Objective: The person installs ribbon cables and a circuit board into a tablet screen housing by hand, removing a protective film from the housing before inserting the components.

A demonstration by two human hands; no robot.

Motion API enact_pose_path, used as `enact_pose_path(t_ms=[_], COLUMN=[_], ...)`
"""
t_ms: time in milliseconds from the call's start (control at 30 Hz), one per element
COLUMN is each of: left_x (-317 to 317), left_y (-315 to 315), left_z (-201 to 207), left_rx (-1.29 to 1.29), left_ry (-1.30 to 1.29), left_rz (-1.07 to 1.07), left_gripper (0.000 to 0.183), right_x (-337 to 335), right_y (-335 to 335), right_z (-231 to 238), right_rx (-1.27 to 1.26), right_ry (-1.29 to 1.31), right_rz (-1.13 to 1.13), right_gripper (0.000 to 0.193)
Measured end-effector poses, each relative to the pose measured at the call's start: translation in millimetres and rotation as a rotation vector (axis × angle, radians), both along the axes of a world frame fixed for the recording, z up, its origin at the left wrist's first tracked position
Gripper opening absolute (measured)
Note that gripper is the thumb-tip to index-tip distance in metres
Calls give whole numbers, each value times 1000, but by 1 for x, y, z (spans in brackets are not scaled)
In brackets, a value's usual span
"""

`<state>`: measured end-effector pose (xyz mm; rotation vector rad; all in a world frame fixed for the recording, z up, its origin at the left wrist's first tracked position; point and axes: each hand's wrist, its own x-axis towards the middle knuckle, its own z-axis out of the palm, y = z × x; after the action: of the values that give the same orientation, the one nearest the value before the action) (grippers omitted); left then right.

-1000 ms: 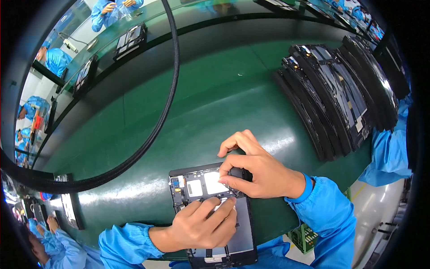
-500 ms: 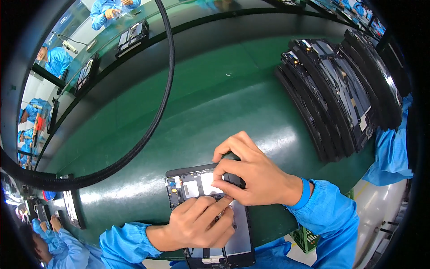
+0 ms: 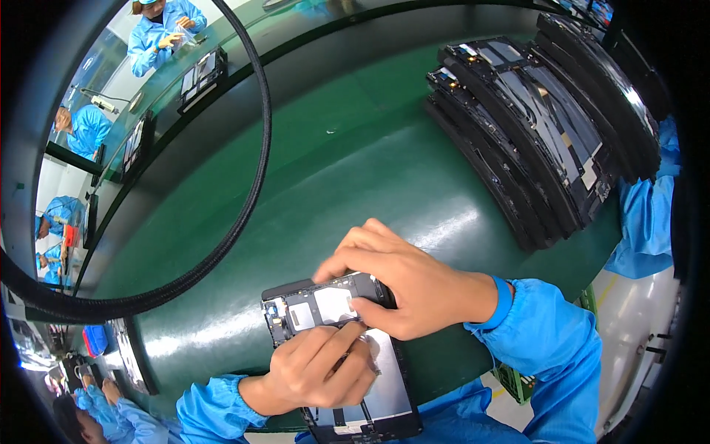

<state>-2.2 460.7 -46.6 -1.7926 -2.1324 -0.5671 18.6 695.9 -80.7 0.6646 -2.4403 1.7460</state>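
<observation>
An opened tablet (image 3: 392, 374) lies at the near edge of the bench, its black frame, circuit board and grey panel exposed. My left hand (image 3: 322, 366) rests over its middle with fingers curled. A small shiny bit shows by its fingertips, too hidden to name. Across the tablet's upper part reaches my right hand (image 3: 418, 292), thumb and forefinger spread apart. The thumb touches down beside a white patch (image 3: 334, 305) on the board, while the slightly blurred forefinger is at the far edge. The right palm hides the tablet's upper right corner.
Stacked opened tablets (image 3: 518, 140) stand at the right on the green bench (image 3: 333, 200). A thick black cable (image 3: 259, 170) loops across the left. Further tablets (image 3: 201, 80) lie on a raised shelf, with co-workers in blue beyond. A green crate (image 3: 514, 381) sits below at the right.
My right hand's thumb and forefinger have spread apart, the forefinger shifting left to the tablet's far edge. Its thumb has drawn away from my left fingertips. The whole view has shifted slightly.
</observation>
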Motion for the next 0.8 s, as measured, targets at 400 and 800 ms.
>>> enact_pose_path(t_ms=[400, 800], left_x=[-4, -6], left_y=[-4, -5], left_z=[-13, -15], left_rx=[72, 110], left_ry=[-87, -172], left_rz=[-23, -6], left_gripper=[22, 35], right_x=[3, 6], right_y=[8, 0], right_z=[12, 18], right_rx=[68, 93], right_ry=[-204, -192], right_rz=[205, 132], right_gripper=[85, 85])
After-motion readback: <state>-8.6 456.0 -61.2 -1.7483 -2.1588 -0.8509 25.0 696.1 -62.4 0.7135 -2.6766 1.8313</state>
